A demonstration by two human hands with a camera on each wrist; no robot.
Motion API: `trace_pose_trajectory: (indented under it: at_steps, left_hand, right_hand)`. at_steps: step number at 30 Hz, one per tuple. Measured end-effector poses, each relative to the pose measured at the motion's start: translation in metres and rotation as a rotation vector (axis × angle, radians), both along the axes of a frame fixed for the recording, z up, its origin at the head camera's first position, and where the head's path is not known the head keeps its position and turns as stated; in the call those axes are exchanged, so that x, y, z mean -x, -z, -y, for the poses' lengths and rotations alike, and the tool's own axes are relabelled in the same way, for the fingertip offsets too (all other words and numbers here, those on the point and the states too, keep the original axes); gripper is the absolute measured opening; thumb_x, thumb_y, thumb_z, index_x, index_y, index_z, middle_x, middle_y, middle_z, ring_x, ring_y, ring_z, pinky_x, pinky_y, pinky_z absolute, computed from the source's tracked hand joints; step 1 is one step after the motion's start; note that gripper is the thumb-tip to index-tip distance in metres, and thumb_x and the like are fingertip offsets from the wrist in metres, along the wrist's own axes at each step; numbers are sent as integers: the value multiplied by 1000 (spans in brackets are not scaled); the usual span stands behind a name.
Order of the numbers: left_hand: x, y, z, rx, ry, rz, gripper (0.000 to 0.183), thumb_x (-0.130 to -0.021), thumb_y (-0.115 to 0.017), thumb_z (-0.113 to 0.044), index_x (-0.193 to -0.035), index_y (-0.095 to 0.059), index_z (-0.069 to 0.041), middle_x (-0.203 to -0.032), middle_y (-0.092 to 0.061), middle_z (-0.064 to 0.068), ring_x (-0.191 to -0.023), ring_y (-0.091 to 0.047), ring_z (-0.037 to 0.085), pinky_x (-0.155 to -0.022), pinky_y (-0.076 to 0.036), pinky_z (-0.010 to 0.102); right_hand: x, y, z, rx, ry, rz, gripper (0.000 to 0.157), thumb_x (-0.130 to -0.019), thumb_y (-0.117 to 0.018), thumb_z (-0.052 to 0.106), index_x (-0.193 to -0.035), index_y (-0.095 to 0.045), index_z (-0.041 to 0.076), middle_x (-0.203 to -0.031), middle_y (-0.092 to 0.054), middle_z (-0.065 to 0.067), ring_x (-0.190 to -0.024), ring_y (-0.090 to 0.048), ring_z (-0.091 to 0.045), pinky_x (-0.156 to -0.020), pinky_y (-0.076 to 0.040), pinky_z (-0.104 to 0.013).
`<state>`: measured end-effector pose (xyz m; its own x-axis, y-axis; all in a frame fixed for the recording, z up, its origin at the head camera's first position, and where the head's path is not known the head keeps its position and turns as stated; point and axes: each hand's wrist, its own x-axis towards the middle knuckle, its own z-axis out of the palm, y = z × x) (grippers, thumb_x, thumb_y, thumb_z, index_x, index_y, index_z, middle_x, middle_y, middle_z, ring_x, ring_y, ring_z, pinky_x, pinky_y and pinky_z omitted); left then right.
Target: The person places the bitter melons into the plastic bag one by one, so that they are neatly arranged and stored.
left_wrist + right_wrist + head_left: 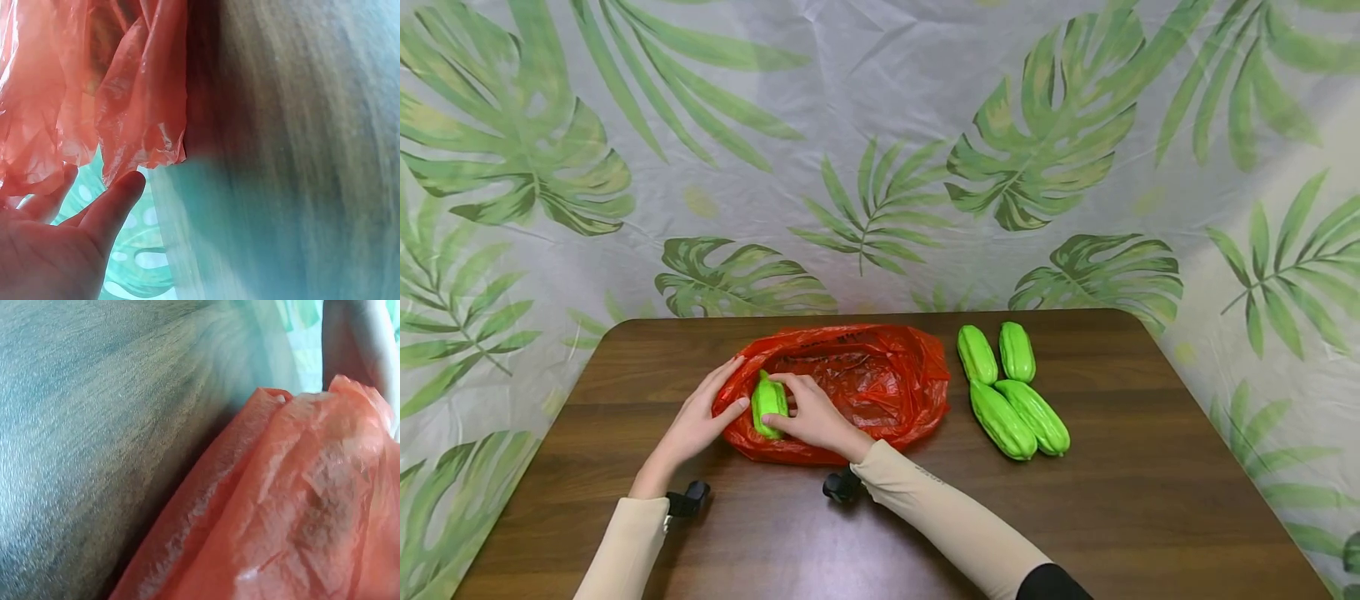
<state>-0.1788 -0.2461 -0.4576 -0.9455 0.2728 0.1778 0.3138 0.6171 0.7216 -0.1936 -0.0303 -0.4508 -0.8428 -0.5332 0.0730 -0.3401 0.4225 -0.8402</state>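
Note:
A red plastic bag (pixel 880 367) lies on the table with its mouth spread wide. Inside its left end is a bright green ridged gourd (pixel 769 406); my right hand (pixel 817 417) grips it between thumb and fingers. Against the bag's left rim rests my left hand (pixel 700 419), thumb and fingers spread apart and fairly straight. In the left wrist view, the left thumb (pixel 115 206) touches the edge of the red plastic. The right wrist view shows the bag's crumpled side (pixel 269 512); the gourd is hidden there.
Several more green gourds (pixel 1003 421) lie together on the wooden table (pixel 1150 467), right of the bag. Behind the table hangs a leaf-patterned cloth (pixel 880 167). Each wrist carries a small black camera.

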Motion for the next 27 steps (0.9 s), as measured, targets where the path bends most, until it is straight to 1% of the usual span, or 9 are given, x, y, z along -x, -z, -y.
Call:
trace_pose_trajectory:
  at_steps: [6,10,13,18,21,27]
  left_hand:
    - [0,0,0,0,-3,-1,65,-95,-60,-23,-150,-30,-9,-149,-28,24,-132,-30,48,-99,-28,67]
    - [0,1,0,-1,-3,3,65,-95,-60,-24,-151,-30,-10,-149,-28,23,-132,-30,47,-100,-28,66]
    - [0,1,0,1,-2,0,65,-95,-60,-23,-150,-30,-9,-149,-28,22,-133,-30,46,-100,-28,65]
    - [-1,0,-1,5,-1,-10,64,-94,-61,-22,-150,-31,-8,-148,-29,24,-131,-31,47,-99,-29,66]
    - [-2,-2,-2,1,2,-9,64,-94,-61,-21,-149,-32,-8,-148,-29,24,-131,-31,47,-99,-29,66]
    - [-3,-3,-2,-4,3,-18,64,-93,-63,-18,-148,-33,-6,-148,-30,24,-132,-30,47,-101,-28,65]
  right_hand:
    - [0,1,0,-133,-10,-72,57,-89,-70,27,-138,-48,9,-124,-51,-13,-103,-54,-18,-82,-47,-21]
    - [-1,2,0,-156,-6,-73,57,-89,-69,28,-138,-48,9,-125,-50,-13,-103,-53,-17,-83,-46,-23]
    - [0,1,-2,-121,-4,-57,56,-89,-70,26,-138,-48,8,-124,-50,-15,-103,-54,-20,-80,-47,-21]
    - [1,-4,-11,-26,5,-5,56,-89,-70,19,-138,-47,6,-125,-49,-19,-105,-56,-28,-74,-49,-18]
    - [2,-7,-19,11,11,18,56,-88,-70,18,-138,-47,6,-126,-48,-20,-106,-56,-30,-75,-50,-19]
    - [1,-13,-37,49,6,49,54,-91,-68,18,-139,-46,7,-134,-46,-21,-105,-60,-31,-77,-52,-24]
